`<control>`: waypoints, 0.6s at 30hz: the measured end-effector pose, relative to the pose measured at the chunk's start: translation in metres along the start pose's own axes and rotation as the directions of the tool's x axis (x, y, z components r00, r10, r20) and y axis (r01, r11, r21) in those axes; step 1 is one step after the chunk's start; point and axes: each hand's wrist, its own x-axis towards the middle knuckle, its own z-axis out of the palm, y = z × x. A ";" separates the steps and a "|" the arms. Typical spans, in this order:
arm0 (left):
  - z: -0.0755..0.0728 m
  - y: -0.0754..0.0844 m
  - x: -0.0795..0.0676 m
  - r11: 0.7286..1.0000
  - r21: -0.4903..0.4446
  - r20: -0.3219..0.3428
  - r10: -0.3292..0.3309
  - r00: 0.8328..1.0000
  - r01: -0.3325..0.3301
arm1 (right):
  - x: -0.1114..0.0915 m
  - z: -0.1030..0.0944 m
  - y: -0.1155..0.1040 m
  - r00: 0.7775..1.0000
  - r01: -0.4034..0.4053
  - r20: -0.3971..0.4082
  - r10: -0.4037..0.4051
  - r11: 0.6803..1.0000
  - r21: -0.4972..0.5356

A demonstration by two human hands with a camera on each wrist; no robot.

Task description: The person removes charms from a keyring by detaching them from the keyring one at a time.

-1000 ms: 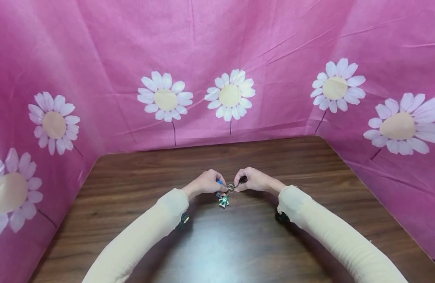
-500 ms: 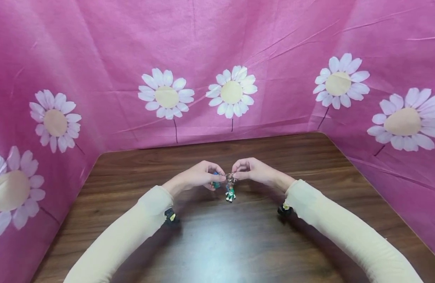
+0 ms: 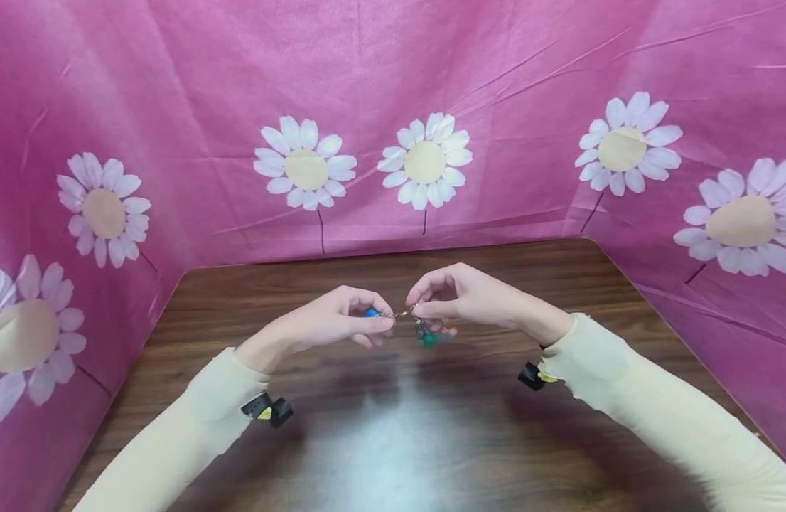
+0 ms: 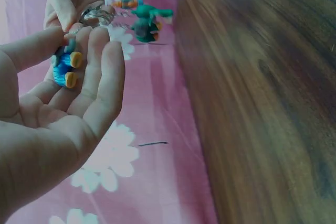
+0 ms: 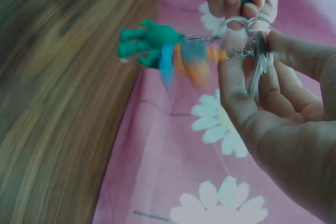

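My left hand point(image 3: 332, 318) pinches, between thumb and fingertips, the short chain of a small blue figure keychain point(image 4: 64, 69) with yellow feet. The figure lies against the fingers. My right hand point(image 3: 472, 295) pinches a bunch of silver key rings point(image 5: 257, 22). Below the right hand dangle a green figure keychain point(image 5: 157, 38) and a blurred orange-and-blue figure keychain point(image 5: 194, 61) on their chains. A thin chain point(image 3: 401, 313) spans the small gap between the two hands. Flat silver metal pieces point(image 5: 257, 72) lie along the right fingers.
Both hands are above a dark brown wooden table point(image 3: 393, 455). A pink cloth point(image 3: 195, 85) with large white daisies stands around its back and sides. Black wrist cameras point(image 3: 268, 410) are strapped under the cream sleeves.
The hands have come up and apart, stretching a chain between them. The charms that hung between the hands now hang under the right hand.
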 end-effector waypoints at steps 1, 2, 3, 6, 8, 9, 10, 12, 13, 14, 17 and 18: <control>0.000 0.002 -0.004 1.000 0.021 0.010 0.014 1.000 -0.015 | -0.003 0.001 -0.003 1.000 0.003 0.007 -0.003 1.000 0.007; 0.001 0.004 -0.008 0.999 0.043 0.020 0.033 0.999 -0.034 | -0.005 0.002 -0.006 1.000 0.006 0.014 -0.007 1.000 0.025; 0.002 0.006 -0.012 0.996 0.071 0.027 0.046 0.999 -0.047 | -0.007 0.003 -0.008 1.000 0.009 0.020 -0.009 0.999 0.046; 0.005 0.009 -0.020 0.983 0.157 0.051 0.090 0.995 -0.097 | -0.013 0.005 -0.011 1.000 -0.002 0.018 0.001 0.996 0.086; 0.008 0.010 -0.023 0.967 0.218 0.069 0.124 0.990 -0.136 | -0.015 0.008 -0.011 1.000 -0.008 0.025 0.005 0.993 0.121; 0.010 0.011 -0.024 0.957 0.249 0.076 0.136 0.988 -0.151 | -0.016 0.009 -0.011 1.000 -0.007 0.026 0.004 0.992 0.124; 0.011 0.011 -0.024 0.949 0.268 0.084 0.150 0.985 -0.167 | -0.016 0.010 -0.010 1.000 -0.005 0.023 0.003 0.992 0.122; 0.014 0.010 -0.023 0.940 0.282 0.096 0.172 0.980 -0.192 | -0.016 0.014 -0.009 1.000 0.003 0.022 -0.006 0.992 0.129; 0.016 0.010 -0.022 0.938 0.283 0.099 0.176 0.979 -0.198 | -0.016 0.015 -0.008 1.000 0.007 0.020 -0.009 0.991 0.132; 0.017 0.010 -0.021 0.938 0.284 0.099 0.178 0.979 -0.199 | -0.015 0.016 -0.008 1.000 0.015 0.017 -0.017 0.992 0.128; 0.021 0.007 -0.018 0.947 0.256 0.096 0.173 0.980 -0.192 | -0.014 0.020 -0.007 0.999 0.035 0.004 -0.035 0.995 0.097; 0.022 0.005 -0.018 0.947 0.255 0.092 0.177 0.980 -0.195 | -0.014 0.021 -0.006 0.999 0.043 0.002 -0.044 0.996 0.073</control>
